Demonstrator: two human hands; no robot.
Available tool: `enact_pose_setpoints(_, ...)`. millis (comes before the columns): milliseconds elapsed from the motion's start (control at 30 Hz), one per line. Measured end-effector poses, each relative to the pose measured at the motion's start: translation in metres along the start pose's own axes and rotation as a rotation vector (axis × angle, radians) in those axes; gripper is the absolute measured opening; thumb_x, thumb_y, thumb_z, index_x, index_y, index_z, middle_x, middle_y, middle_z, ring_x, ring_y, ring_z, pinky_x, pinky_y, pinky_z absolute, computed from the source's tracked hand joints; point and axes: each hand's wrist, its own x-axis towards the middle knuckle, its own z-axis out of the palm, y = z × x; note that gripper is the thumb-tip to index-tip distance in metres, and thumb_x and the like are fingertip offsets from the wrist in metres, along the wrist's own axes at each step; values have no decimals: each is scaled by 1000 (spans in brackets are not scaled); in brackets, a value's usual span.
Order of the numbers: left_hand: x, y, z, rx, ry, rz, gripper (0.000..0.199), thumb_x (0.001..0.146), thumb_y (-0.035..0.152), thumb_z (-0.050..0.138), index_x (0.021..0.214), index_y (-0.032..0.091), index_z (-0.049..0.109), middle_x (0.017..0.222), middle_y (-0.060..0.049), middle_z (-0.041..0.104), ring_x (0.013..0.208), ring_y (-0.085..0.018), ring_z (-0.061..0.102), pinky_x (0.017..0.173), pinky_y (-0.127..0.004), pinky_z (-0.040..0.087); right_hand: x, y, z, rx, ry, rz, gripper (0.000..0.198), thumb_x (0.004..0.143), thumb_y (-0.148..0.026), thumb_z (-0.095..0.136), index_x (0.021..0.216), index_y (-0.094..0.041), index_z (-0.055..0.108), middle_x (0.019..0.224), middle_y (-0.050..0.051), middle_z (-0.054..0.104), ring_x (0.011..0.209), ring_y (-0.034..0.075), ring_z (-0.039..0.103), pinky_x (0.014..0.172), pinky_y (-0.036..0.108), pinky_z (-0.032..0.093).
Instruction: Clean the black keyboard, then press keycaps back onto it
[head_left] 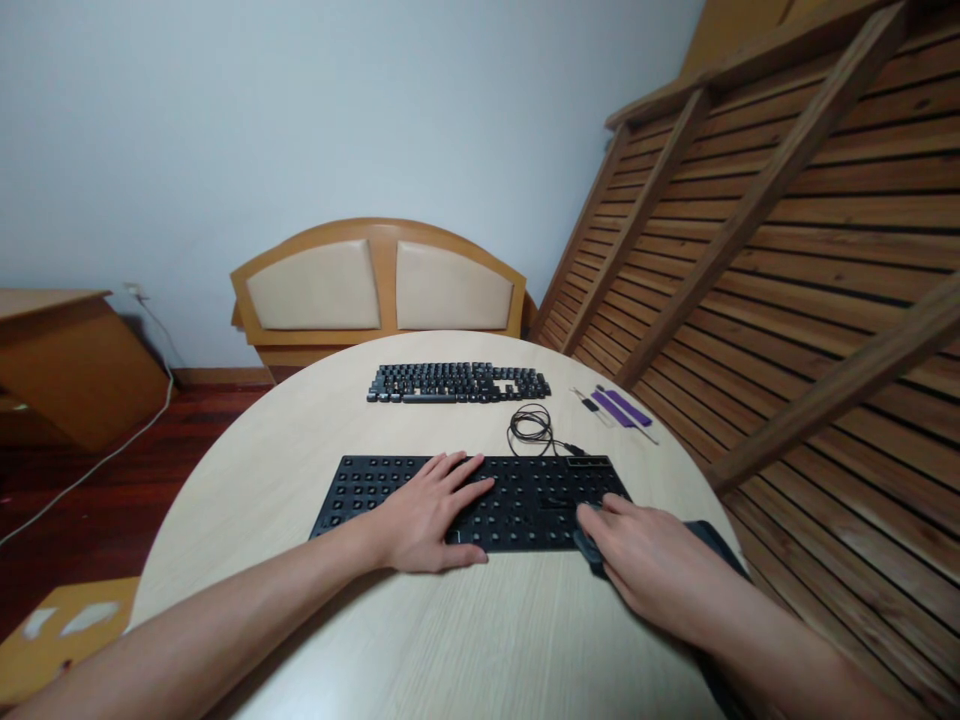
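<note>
A black keyboard base with its keycaps off lies on the round table, rows of bare switches showing. My left hand rests flat on its middle, fingers spread, with the thumb at the near edge. At the keyboard's right end, my right hand is closed around a dark grey thing that looks like a cloth. More dark material shows beyond and below that wrist, and the palm hides much of it. The coiled black cable lies behind the keyboard.
Loose black keycaps are laid out in rows at the table's far side. Purple strips and small thin tools lie at the right. A slatted wooden frame leans close to the right edge. A headboard stands behind.
</note>
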Motion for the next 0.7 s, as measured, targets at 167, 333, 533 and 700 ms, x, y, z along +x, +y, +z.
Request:
enact_pose_setpoints(167,0,2,-1,29,-21,-5,90,84,71,58,154,20,34,163,-16,21,149,-41,19,120,-61,19,-5,13,-18,172,-13,11,20,80,-12,49,95,-21,59,88,9,68,80,27,66,66,33,41)
enact_pose_setpoints(333,1,2,0,-7,25,-5,94,80,69,64,151,16,34,161,-19,28,148,-40,25,120,-58,22,11,19,-36,309,142,11,21,85,-15,48,101,-22,60,100,8,68,90,24,64,77,32,43)
enact_pose_setpoints(533,2,0,1,-1,40,4,95,78,71,65,149,15,37,159,-20,30,147,-39,28,119,-58,23,61,5,-29,256,198,-6,23,90,-14,45,109,-17,58,106,12,66,99,25,62,82,32,44)
enact_pose_setpoints(700,1,0,3,-29,56,8,93,80,71,63,150,16,36,160,-19,29,147,-40,26,118,-61,22,81,-2,-16,161,132,-30,21,88,-15,47,107,-14,57,102,14,67,102,28,61,82,33,44)
